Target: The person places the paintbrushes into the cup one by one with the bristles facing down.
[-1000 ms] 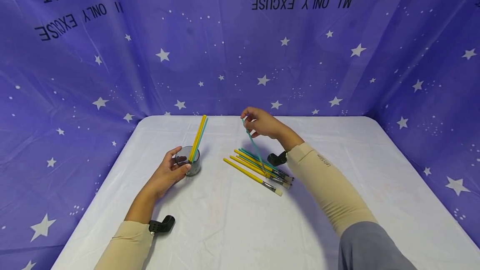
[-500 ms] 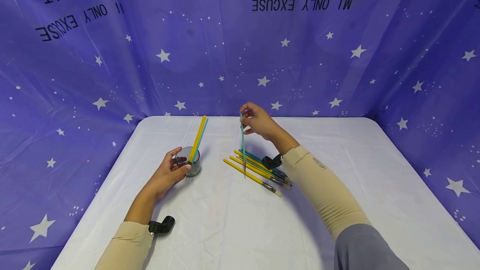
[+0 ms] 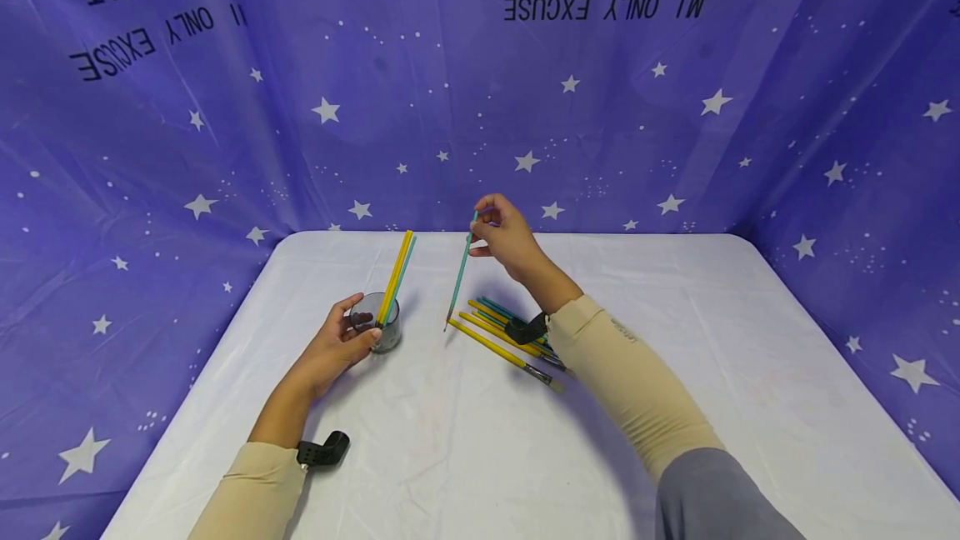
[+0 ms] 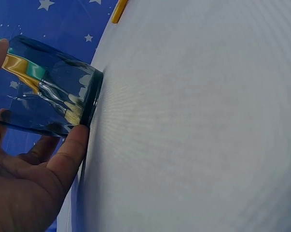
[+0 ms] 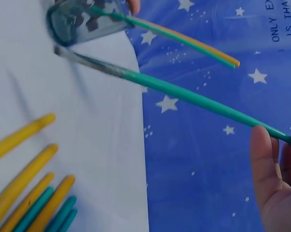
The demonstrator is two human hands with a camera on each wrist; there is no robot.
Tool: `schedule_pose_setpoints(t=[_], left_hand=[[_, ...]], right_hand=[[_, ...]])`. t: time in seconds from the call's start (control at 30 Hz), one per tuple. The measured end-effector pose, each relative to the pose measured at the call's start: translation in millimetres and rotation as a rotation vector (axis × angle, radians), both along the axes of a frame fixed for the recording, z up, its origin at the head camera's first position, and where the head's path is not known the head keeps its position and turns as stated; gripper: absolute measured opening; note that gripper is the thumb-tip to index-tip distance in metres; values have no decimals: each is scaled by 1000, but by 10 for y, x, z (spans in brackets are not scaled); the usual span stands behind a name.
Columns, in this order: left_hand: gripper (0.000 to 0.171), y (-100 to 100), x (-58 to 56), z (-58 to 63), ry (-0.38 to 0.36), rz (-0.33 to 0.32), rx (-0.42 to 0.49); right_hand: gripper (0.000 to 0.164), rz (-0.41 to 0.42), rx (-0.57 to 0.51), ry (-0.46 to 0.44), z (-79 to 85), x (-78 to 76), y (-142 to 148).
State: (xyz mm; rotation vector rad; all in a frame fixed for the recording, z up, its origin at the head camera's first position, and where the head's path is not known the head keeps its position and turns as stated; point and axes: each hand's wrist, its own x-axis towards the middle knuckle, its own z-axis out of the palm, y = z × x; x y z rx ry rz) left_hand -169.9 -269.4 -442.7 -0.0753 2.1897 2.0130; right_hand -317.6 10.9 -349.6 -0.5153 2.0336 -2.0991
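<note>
My left hand grips a clear grey glass standing on the table, fingers and thumb round its sides. Yellow and green paintbrushes lean in that glass, bristles down, as the bristle ends in the left wrist view show. With thumb and fingertips my right hand pinches the handle end of a thin green paintbrush. This brush hangs bristles down, between the glass and a pile of yellow and green paintbrushes. The right wrist's camera partly hides the pile.
A white cloth covers the table. Purple star-printed curtains rise behind it and on both sides. One yellow paintbrush lies at the pile's near left edge. Each wrist wears a black camera.
My right hand has moved left and slightly up, carrying the green paintbrush from over the pile toward the glass. The brush's lower end has swung left. My left hand and the glass stay put.
</note>
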Motion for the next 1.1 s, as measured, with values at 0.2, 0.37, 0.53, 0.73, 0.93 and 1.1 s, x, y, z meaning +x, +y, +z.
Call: schedule_pose_setpoints(t=[0.2, 0.37, 0.53, 0.73, 0.93, 1.1], left_hand=[[84, -1, 4, 2, 1, 2, 4], [85, -8, 3, -2, 1, 3, 9], [85, -11, -3, -2, 2, 0, 10], [85, -10, -8, 2, -1, -3, 10], [85, -14, -7, -4, 0, -1, 8], [85, -14, -10, -4, 5, 2, 4]], right_hand=[[20, -34, -128, 9, 94, 59, -137], [21, -39, -224, 13, 163, 129, -262], [22, -57, -288, 4, 179, 192, -378], [21, -70, -245, -27, 60, 244, -526], [22, -45, -178, -32, -145, 285, -679], [22, -37, -142, -30, -266, 311, -788]])
